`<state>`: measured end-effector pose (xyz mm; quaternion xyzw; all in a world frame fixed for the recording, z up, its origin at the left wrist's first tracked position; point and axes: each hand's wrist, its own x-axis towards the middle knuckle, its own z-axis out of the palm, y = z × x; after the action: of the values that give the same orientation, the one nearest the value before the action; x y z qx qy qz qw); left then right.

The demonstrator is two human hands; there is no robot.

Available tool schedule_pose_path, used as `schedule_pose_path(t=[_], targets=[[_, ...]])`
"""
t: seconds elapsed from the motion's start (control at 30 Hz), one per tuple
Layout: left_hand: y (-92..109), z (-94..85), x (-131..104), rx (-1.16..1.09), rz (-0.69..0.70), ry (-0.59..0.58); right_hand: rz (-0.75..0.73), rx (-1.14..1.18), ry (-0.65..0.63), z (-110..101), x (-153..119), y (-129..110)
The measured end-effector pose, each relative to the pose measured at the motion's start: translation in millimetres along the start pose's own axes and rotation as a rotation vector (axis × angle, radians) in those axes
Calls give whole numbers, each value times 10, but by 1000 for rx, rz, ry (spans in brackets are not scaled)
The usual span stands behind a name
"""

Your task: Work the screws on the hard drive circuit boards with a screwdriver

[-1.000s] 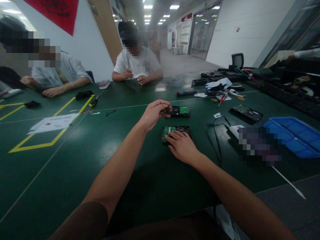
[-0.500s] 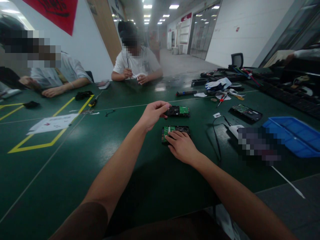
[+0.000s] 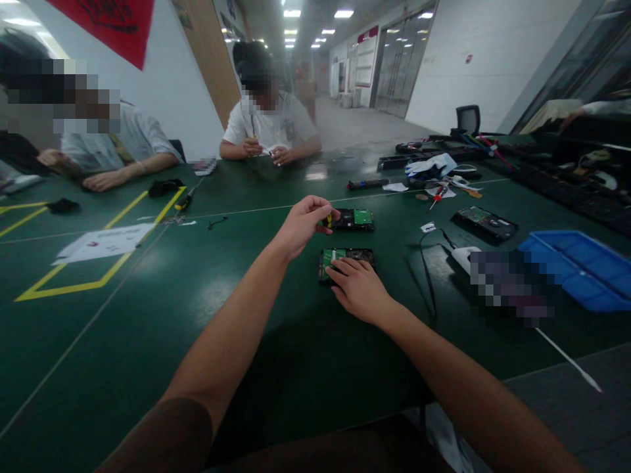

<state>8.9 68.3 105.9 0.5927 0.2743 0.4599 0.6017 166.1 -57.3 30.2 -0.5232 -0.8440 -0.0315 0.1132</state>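
Observation:
My left hand (image 3: 308,222) is closed in a pinch above the table, with a small yellow-handled screwdriver (image 3: 330,220) between thumb and fingers; most of the tool is hidden. Just beyond those fingertips lies a hard drive (image 3: 362,217), its green circuit board facing up. A second hard drive (image 3: 327,257), also board side up, is nearer to me. Across its top rests my right hand (image 3: 362,289), the fingers stretched out and a little apart, touching the drive and covering part of it.
To the right lie another hard drive (image 3: 486,223), a blue tray (image 3: 582,263) and a black cable (image 3: 428,282). Farther back are gloves (image 3: 431,165) and a red screwdriver (image 3: 436,196). Paper (image 3: 103,243) lies within yellow tape at left. Two people sit across the table.
My left hand has shifted slightly, and the yellow part of the screwdriver now shows between its fingers. The right hand and the drives stay where they were.

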Motion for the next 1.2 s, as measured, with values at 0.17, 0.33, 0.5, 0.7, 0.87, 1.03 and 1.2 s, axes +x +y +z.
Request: schedule_pose_path(t=[0.17, 0.33, 0.5, 0.7, 0.87, 1.03, 1.2], targets=[[8, -11, 9, 17, 0, -17, 7, 15, 7, 23, -4, 7], [52, 5, -3, 81, 8, 17, 1, 10, 3, 6, -5, 7], [22, -30, 21, 86, 8, 29, 8, 15, -5, -14, -6, -6], [-32, -36, 54, -43, 14, 2, 2, 9, 4, -4, -5, 0], [-34, 6, 38, -22, 15, 8, 8, 5, -4, 1, -7, 0], [-43, -15, 28, 64, 41, -22, 10, 12, 9, 14, -6, 2], [-15, -51, 18, 144, 52, 1, 12, 8, 16, 24, -7, 2]])
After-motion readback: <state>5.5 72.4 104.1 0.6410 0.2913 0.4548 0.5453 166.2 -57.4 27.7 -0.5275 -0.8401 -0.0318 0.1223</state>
